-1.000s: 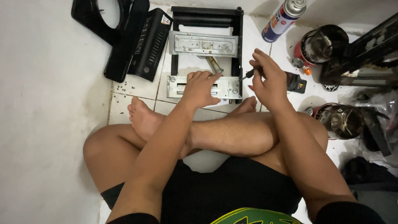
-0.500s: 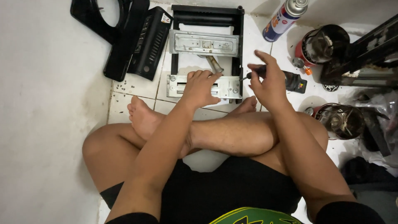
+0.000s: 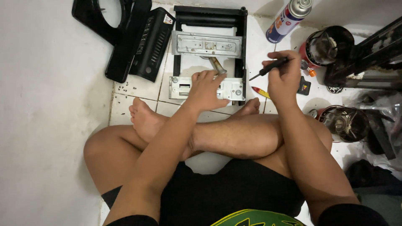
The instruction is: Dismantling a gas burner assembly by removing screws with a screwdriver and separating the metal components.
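Note:
I sit cross-legged on a white tiled floor. Before me lies a black rectangular frame with two grey metal brackets across it. My left hand presses flat on the near bracket, fingers spread. The far bracket lies untouched. My right hand hovers just right of the frame, closed around a black-handled screwdriver whose tip points left toward the frame's right rail. A short brass-coloured piece lies between the brackets.
Black plastic covers lie at the upper left. A spray can, a red-and-black motor part, a second round part and dark clutter sit on the right. A small yellow-red tool rests by my right foot.
My right hand has lifted and moved right, away from the frame, and now holds the screwdriver more level. My left hand stays on the near bracket.

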